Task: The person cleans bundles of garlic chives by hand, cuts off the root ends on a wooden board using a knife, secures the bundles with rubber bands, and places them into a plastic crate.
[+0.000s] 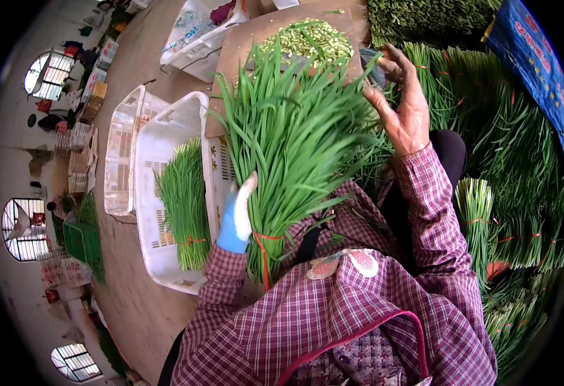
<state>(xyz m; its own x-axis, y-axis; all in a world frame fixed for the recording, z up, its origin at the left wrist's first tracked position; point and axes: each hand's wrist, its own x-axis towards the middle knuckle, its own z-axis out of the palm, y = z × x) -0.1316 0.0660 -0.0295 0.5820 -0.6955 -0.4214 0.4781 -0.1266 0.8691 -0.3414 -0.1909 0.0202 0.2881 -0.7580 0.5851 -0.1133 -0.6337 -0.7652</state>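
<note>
Pale wall, bright barred windows.

No readable text or labels.

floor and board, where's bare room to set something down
Bare: brown floor between white crate and green crate; a strip of board left of the cut pieces. Crowded: board under the held bundle; the right side, packed with green bundles.

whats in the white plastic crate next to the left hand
A long green leafy bundle tied with thin red string; the white crate's floor beneath it is covered.
</note>
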